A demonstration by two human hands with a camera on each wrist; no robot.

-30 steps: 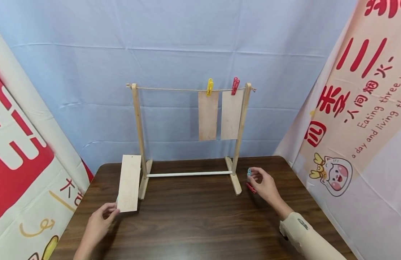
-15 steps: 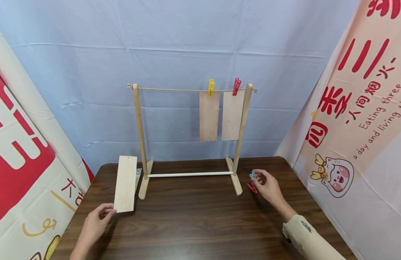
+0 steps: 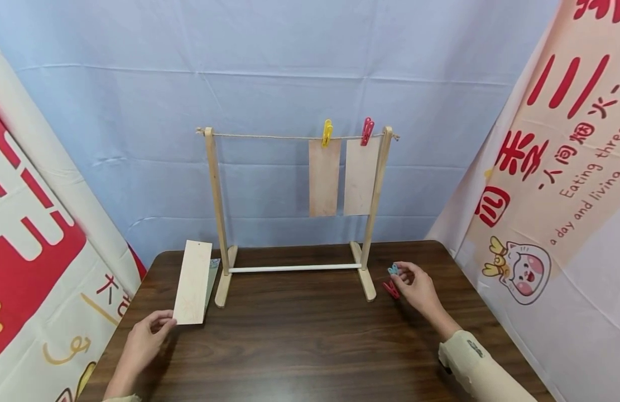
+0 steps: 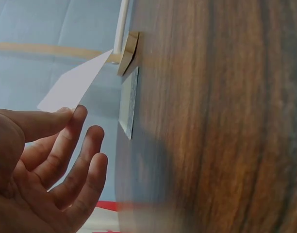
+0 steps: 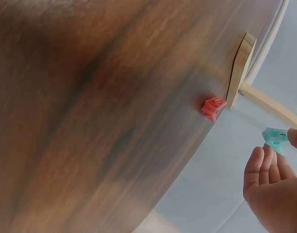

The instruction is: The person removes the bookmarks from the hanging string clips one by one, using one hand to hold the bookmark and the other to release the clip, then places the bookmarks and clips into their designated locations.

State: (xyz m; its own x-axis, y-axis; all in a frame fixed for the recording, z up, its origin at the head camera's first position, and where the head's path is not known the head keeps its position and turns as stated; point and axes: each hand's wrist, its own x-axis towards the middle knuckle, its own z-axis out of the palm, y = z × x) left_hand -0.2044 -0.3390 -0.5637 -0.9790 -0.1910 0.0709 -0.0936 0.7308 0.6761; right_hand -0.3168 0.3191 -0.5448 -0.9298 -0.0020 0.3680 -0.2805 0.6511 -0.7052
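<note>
At the table's left side, my left hand [image 3: 146,339] pinches the near lower corner of a pale rectangular card [image 3: 193,282] between thumb and finger. The left wrist view shows that card [image 4: 75,82] raised above the tabletop. Another card with a greenish, patterned face [image 4: 128,102] lies flat beneath it, partly covered in the head view. On the right, my right hand [image 3: 415,288] holds a light blue clothespin [image 3: 393,269] by its end; the clothespin [image 5: 274,137] is off the table. A red clothespin [image 3: 390,289] lies on the table just below that hand.
A wooden rack [image 3: 217,201] with a string [image 3: 269,137] across its top stands at the table's back. A yellow clothespin [image 3: 327,133] and a red one [image 3: 367,132] hold two cards [image 3: 323,178] on the string's right half. A white rod [image 3: 294,268] joins the feet.
My left hand has shifted the pale card slightly left, uncovering more of the card below. My right hand has drawn the blue clothespin a little right, away from the red one.
</note>
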